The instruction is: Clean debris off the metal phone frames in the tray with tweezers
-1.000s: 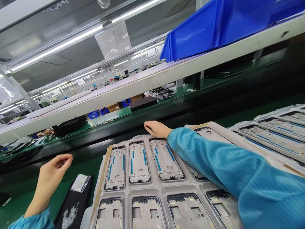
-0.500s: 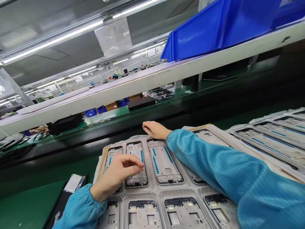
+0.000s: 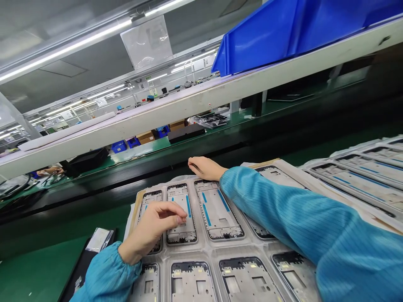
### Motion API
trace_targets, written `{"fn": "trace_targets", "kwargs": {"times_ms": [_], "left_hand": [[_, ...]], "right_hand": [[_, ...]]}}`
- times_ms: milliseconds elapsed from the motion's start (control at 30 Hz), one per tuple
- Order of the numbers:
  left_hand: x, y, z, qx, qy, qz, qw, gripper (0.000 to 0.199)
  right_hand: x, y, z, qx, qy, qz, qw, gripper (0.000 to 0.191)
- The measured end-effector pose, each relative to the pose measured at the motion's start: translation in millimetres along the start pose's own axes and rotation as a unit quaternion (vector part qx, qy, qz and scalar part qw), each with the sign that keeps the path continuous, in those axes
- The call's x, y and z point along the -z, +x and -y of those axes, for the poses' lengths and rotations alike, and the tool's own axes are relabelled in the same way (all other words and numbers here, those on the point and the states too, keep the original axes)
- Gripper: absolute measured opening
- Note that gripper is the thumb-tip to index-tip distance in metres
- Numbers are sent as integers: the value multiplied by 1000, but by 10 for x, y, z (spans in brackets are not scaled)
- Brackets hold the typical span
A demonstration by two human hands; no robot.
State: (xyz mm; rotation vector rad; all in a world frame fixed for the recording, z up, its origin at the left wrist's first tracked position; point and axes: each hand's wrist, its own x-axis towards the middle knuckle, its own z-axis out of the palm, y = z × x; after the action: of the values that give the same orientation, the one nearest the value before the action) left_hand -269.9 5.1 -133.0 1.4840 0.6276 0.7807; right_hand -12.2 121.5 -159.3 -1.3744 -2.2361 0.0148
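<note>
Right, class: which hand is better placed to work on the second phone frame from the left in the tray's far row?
The left hand: its fingertips are right over that phone frame. The right hand lies past the far edge of the tray, with its sleeved forearm across the frames, so it seems less well placed.

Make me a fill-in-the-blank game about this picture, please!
The bin up on the white shelf is ____.
The hand over the metal phone frame is the person's ____ one.
The workbench top at the bottom corner of the view is ____.

Missing words: blue, left, green.
</note>
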Motion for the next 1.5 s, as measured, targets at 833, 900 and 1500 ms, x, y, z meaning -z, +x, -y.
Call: {"fn": "trace_targets", "kwargs": {"times_ms": [833,900,1500], "left_hand": [[22,-33,0,30,-7,-33,999,20],[21,-33,-5,34,-3,-41,999,20],[-6,-40,8,32,-16,-9,999,24]], "right_hand": [[-13,-4,-24,6,8,-5,1000,22],[-17,-3,-26,6,8,-5,1000,22],[21,-7,21,-10,30,0,999,19]]}}
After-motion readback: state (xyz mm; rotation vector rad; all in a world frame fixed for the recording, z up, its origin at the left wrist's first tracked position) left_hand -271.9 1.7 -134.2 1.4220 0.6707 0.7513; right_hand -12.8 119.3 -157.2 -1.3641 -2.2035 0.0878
